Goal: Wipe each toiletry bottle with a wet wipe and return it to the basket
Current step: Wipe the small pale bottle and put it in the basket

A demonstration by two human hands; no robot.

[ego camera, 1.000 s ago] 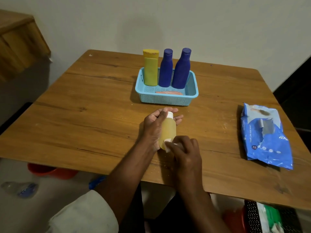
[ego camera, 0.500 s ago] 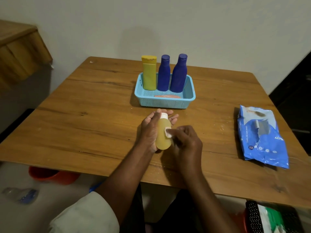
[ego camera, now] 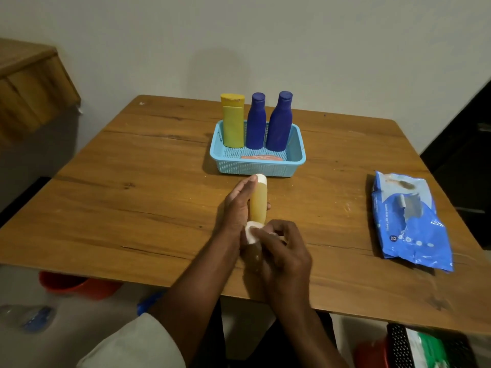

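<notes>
My left hand (ego camera: 236,205) grips an amber bottle (ego camera: 258,203) with a white cap, held above the table in front of the basket. My right hand (ego camera: 284,251) pinches a small white wet wipe (ego camera: 251,233) against the bottle's lower end. The light blue basket (ego camera: 299,160) stands behind, holding a yellow bottle (ego camera: 233,123), two dark blue bottles (ego camera: 255,123) (ego camera: 280,123) upright, and a flat orange item (ego camera: 261,157) lying along its front.
A blue wet-wipe pack (ego camera: 409,221) lies on the wooden table (ego camera: 132,195) at the right. A red bucket (ego camera: 69,285) and a plastic bottle (ego camera: 29,317) are on the floor left. A wooden cabinet (ego camera: 29,96) is at far left.
My right hand slid the wipe up the bottle's side, then back down to its lower end. The camera tilted so the table sits lower in view.
</notes>
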